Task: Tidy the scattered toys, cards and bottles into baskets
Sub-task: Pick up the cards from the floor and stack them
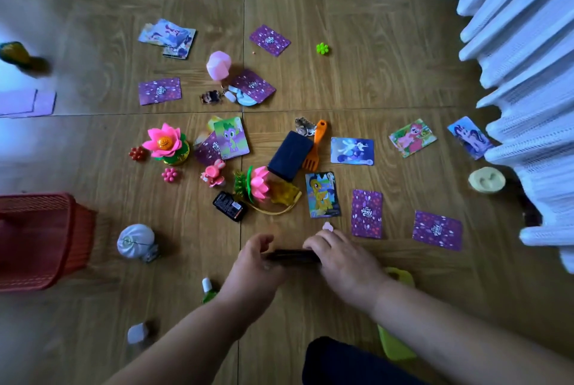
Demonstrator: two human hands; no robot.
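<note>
Gathering looks like the step in hand, in the head view, the only one given. To the right of the red basket [46, 238] and a little nearer the person, the left hand [254, 263] and the right hand [338, 257] hold a dark flat thing [292, 255] between them. The left hand's fingers curl round one end and the right hand's fingers bend over the other. It shows edge-on and may be a stack of cards, but I cannot tell.

Most of the tidying seems undone. Right of the basket and farther from the person lie purple-backed cards [366, 213], picture cards [323, 195], a pink lotus toy [164, 142], a dark blue block [290, 154] and an orange toy fork [315, 145]. A white rounded thing [136, 241] sits just beside the basket's right wall, and a small green bottle [208, 290] lies right of the basket, nearer the person. The basket's inside is too blurred to read.

The next move probably calls for carrying the held thing left to the basket's open top. Alternatively, the nearest card could be added first. Because the cards lie flat, each will likely need sliding or an edge lifted.

The surface is a wood-pattern floor [341, 12] crossed by tile seams. A white pleated curtain [521, 74] hangs well to the basket's right. A lime-green thing [396, 344] is partly hidden under the right forearm.
</note>
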